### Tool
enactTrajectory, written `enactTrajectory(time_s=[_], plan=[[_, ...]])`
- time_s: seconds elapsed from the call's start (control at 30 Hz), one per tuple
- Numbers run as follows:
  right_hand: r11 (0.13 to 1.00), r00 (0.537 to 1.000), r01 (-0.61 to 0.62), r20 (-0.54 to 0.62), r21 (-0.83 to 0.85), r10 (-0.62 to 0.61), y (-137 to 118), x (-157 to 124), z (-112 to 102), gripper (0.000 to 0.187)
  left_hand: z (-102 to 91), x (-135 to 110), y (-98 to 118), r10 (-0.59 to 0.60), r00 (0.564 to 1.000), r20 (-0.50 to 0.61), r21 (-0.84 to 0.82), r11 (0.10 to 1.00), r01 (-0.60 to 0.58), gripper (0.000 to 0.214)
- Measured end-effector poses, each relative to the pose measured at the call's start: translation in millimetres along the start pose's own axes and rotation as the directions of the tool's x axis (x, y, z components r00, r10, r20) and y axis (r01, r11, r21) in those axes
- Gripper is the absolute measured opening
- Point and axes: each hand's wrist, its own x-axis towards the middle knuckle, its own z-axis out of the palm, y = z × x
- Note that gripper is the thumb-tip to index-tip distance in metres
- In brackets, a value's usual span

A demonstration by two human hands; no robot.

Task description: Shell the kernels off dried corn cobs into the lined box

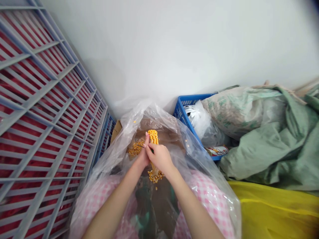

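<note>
A corn cob [153, 136] stands nearly upright over the plastic-lined box, with rows of yellow kernels at its top and a stripped, pale lower part. My left hand [144, 155] is closed on its left side. Across the cob's front lies my right hand [161, 158], its fingers wrapped around a thin dark pointed tool [140, 145] whose tip sticks out to the left. The tool's handle is mostly hidden by the fingers. Loose corn kernels [136, 149] lie in a heap to the left, and more kernels [156, 177] gather below the cob.
A clear plastic bag [209, 156] lines a cardboard box [116, 130] and drapes over my knees. Stacked plastic crates [53, 81] rise on the left. To the right are a blue basket [183, 114] with bags, a green cloth [276, 146] and a yellow sack [274, 212]. A white wall [174, 43] stands behind.
</note>
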Motion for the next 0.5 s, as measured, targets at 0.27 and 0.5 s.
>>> enactTrajectory(time_s=[0.27, 0.5], plan=[[0.999, 1.0, 0.006, 0.011, -0.034, -0.005, -1.0, -0.1, 2.6, 0.037, -6.4, 6.0, -4.9, -0.062, 0.994, 0.089, -0.029, 0.997, 0.065, 0.061], [0.998, 0.999, 0.008, 0.04, -0.064, -0.005, 1.3, -0.6, 3.8, 0.037, -8.5, 9.8, -9.4, -0.081, 0.992, 0.094, -0.04, 0.996, 0.085, 0.059]])
